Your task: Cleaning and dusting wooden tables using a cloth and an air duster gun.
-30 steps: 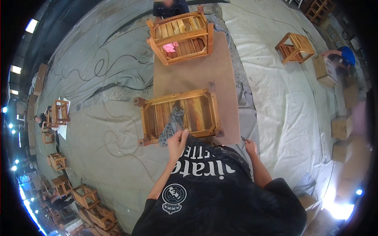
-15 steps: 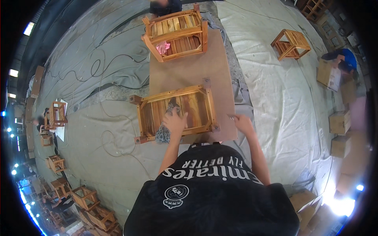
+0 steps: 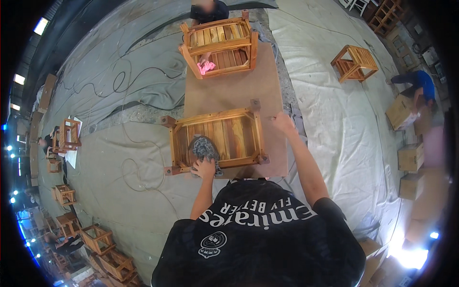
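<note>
An upturned slatted wooden stool (image 3: 233, 133) lies before me on a brown board (image 3: 229, 95), its short legs pointing up at the corners. My left hand (image 3: 204, 167) is at its near rail, left of the middle, with fingers on a grey-and-black patterned rag (image 3: 204, 146). That rag lies bunched over the slats and hangs across the near rail. My right hand (image 3: 284, 123) is just right of the stool, near its far right leg, apart from the wood. Its fingers are drawn together toward the stool; whatever they pinch is too small to make out.
Across the board a person (image 3: 210, 12) wipes a two-tiered wooden piece (image 3: 220, 45) with a pink cloth (image 3: 206, 68). Pale sheeting (image 3: 344, 124) covers the floor, with a thin hose (image 3: 125, 81) at left. Another stool (image 3: 355, 63) and cardboard boxes (image 3: 411, 155) stand at right.
My left hand has drawn back to the near rail, and the rag now spreads ahead of it over the slats. My right hand has moved away from me, up along the stool's right side.
</note>
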`<state>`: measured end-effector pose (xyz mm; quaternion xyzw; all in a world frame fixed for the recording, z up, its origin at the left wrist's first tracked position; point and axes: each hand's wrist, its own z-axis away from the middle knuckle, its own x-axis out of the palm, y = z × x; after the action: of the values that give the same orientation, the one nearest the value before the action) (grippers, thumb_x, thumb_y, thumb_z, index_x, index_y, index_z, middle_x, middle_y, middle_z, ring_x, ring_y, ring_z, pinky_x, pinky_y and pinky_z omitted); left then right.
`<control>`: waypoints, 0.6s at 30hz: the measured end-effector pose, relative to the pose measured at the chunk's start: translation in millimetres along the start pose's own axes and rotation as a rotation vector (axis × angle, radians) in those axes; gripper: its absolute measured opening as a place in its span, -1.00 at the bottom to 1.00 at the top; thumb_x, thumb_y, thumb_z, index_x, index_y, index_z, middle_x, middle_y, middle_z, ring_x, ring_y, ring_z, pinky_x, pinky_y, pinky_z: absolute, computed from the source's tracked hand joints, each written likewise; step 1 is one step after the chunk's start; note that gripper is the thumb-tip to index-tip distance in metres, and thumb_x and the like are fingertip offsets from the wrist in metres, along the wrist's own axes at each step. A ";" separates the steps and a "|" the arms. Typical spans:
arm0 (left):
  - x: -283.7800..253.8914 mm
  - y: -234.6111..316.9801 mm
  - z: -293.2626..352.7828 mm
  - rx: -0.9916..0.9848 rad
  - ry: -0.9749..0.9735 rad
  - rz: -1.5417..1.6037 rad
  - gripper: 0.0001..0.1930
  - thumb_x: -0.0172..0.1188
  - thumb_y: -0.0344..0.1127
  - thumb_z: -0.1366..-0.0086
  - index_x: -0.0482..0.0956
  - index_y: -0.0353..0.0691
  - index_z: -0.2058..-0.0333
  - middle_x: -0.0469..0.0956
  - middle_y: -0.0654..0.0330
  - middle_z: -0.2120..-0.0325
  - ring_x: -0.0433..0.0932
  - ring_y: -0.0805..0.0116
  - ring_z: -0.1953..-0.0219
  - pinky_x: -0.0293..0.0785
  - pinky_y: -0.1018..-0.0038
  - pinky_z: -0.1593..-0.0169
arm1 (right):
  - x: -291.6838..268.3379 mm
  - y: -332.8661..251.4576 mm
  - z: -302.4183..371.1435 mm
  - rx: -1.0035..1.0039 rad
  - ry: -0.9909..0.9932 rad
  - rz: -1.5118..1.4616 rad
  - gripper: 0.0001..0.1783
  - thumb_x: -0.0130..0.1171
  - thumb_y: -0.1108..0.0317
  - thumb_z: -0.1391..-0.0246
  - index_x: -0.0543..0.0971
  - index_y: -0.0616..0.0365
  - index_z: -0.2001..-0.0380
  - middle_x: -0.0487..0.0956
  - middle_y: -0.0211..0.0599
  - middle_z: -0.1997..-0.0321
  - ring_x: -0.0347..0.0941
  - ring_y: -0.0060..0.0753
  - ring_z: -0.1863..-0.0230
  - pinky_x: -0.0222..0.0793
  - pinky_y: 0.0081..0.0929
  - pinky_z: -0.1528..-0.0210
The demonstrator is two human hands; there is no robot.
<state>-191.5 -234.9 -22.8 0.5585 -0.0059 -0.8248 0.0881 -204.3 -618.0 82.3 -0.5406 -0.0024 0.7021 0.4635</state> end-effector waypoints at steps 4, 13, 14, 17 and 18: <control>1.9 2.8 -1.0 0.060 0.018 0.037 -0.45 -0.01 0.17 -0.24 0.51 0.02 -0.09 0.25 -0.06 -0.18 0.03 -0.10 -0.30 -0.33 -0.33 -0.25 | 4.7 -2.9 -11.2 0.039 0.021 -0.049 -0.64 0.09 0.16 -0.06 0.63 0.02 0.10 0.58 0.06 0.07 0.49 0.11 -0.01 0.40 -0.13 -0.09; 11.2 -5.3 -11.5 0.112 0.022 0.059 -0.43 -0.03 0.25 -0.25 0.50 0.10 -0.11 0.20 0.00 -0.20 -0.04 -0.04 -0.32 -0.47 -0.32 -0.25 | 21.5 -22.2 -21.7 0.132 -0.046 0.032 -0.56 0.05 0.07 -0.14 0.54 0.19 0.07 0.54 0.14 0.00 0.45 0.12 -0.08 0.39 -0.08 -0.09; 12.1 -6.5 -12.5 0.113 0.017 0.058 -0.43 -0.03 0.25 -0.25 0.50 0.11 -0.11 0.20 0.00 -0.20 -0.04 -0.04 -0.32 -0.48 -0.32 -0.25 | 22.7 -25.1 -21.2 0.128 -0.050 0.037 -0.56 0.05 0.07 -0.14 0.54 0.19 0.07 0.54 0.14 0.00 0.45 0.12 -0.08 0.39 -0.08 -0.09; 16.7 -9.0 -12.4 0.127 0.051 0.072 -0.43 -0.03 0.26 -0.25 0.49 0.11 -0.12 0.21 0.02 -0.19 -0.03 -0.04 -0.32 -0.49 -0.33 -0.25 | 25.8 -33.5 -15.8 0.231 0.024 0.077 -0.54 0.06 0.07 -0.13 0.52 0.20 0.06 0.54 0.13 0.00 0.46 0.12 -0.07 0.39 -0.08 -0.08; 17.8 -10.7 -12.7 0.121 0.050 0.075 -0.43 -0.03 0.26 -0.25 0.49 0.11 -0.12 0.21 0.02 -0.19 -0.03 -0.04 -0.32 -0.49 -0.33 -0.25 | 25.9 -36.9 -14.8 0.225 0.043 0.065 -0.54 0.07 0.07 -0.12 0.52 0.20 0.06 0.54 0.13 0.00 0.46 0.11 -0.07 0.39 -0.08 -0.08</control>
<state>-187.7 -225.9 -45.2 0.5827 -0.0747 -0.8048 0.0852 -168.8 -587.4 75.1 -0.4999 0.1041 0.7007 0.4983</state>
